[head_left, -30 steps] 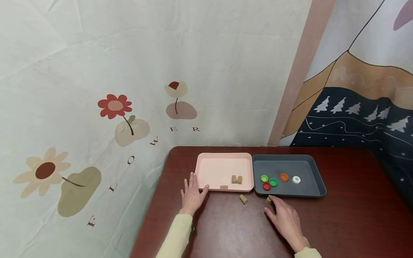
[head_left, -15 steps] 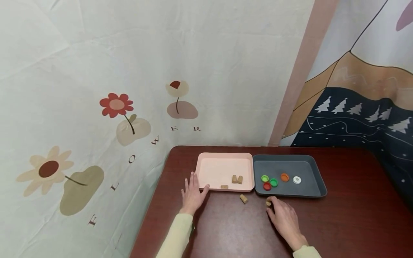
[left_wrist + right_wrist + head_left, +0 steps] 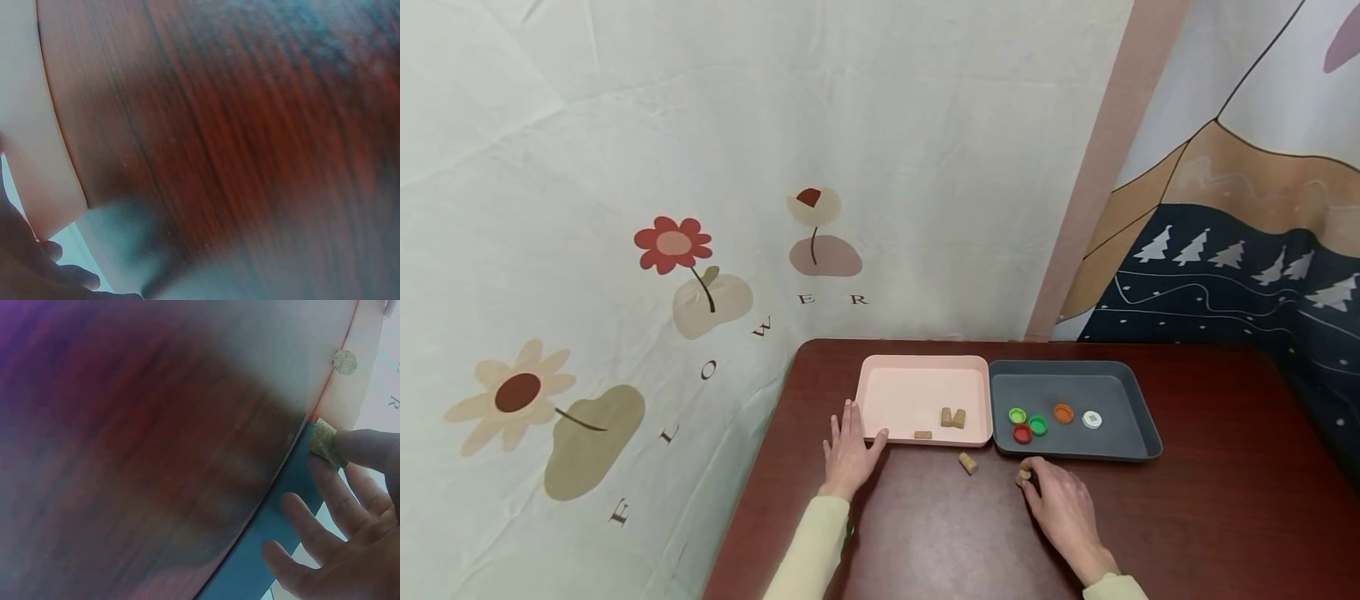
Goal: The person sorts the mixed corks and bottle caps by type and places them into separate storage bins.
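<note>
Between thumb and fingertips, my right hand (image 3: 1063,512) pinches a cork (image 3: 1023,477) just in front of the dark grey tray (image 3: 1078,454); the right wrist view shows that cork (image 3: 324,439) at the fingertips. With fingers spread, my left hand (image 3: 850,454) rests at the near left corner of the pink tray (image 3: 925,360), its thumb by the near rim. Another cork (image 3: 967,463) lies on the table in front of the pink tray. Inside it are two corks (image 3: 952,417) side by side and one cork (image 3: 922,435) against the near wall.
The grey tray touches the pink one and holds a light green cap (image 3: 1017,415), a green cap (image 3: 1037,426), a red cap (image 3: 1022,433), an orange cap (image 3: 1063,413) and a white disc (image 3: 1092,419). Printed cloth (image 3: 925,167) hangs behind the table (image 3: 1225,500).
My right thumb has closed in, so the cork is now pinched between thumb and fingers and sits slightly nearer to me. The left hand has stayed in place.
</note>
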Demonstrator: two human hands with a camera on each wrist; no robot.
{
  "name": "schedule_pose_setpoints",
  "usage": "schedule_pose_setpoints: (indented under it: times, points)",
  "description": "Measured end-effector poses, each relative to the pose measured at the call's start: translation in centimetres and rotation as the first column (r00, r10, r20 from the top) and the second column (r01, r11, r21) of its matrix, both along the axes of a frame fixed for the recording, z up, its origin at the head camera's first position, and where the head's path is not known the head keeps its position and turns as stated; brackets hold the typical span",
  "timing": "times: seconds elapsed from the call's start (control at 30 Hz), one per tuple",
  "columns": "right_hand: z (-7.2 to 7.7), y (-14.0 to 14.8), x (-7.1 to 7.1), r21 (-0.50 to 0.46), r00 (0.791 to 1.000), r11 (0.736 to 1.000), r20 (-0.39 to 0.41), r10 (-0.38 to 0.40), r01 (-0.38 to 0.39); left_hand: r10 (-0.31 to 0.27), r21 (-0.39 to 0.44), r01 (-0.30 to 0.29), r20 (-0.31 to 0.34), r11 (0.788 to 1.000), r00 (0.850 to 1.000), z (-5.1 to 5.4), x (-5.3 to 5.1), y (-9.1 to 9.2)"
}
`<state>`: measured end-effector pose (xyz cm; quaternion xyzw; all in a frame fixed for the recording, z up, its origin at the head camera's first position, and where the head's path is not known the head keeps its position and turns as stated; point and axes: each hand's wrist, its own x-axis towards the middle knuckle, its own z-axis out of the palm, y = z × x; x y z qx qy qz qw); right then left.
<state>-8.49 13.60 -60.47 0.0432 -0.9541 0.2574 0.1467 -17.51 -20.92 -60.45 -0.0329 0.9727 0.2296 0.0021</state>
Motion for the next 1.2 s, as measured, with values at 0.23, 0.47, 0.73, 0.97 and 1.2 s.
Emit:
schedule_pose_setpoints:
  times: [0.23, 0.47, 0.73, 0.97, 1.2]
  points:
    - [0.7, -0.3, -0.2, -0.041, 1.000, 0.999, 0.025, -0.017, 0.018, 0.001, 0.004, -0.001, -0.018, 1.000, 1.000, 0.0, 0.0, -0.1]
    - [1.2, -0.6, -0.4, -0.078, 1.000, 0.997, 0.006, -0.026, 0.026, 0.009, 0.002, -0.009, -0.006, 1.000, 1.000, -0.1, 0.0, -0.1]
    - [2.0, -1.0, -0.5, -0.147, 0.998, 0.987, 0.032, -0.055, 0.060, 0.011, 0.002, -0.011, -0.028, 1.000, 1.000, 0.0, 0.1, -0.2]
    - [2.7, -1.6, -0.8, -0.200, 0.996, 0.977, 0.060, -0.068, 0.079, 0.006, 0.007, -0.006, -0.058, 1.000, 0.998, -0.3, 0.2, 0.0]
    - [3.3, -2.3, -1.7, -0.248, 0.996, 0.966, 0.064, -0.059, 0.073, 0.001, 0.018, 0.000, -0.032, 1.000, 0.999, 0.3, 0.2, 0.1]
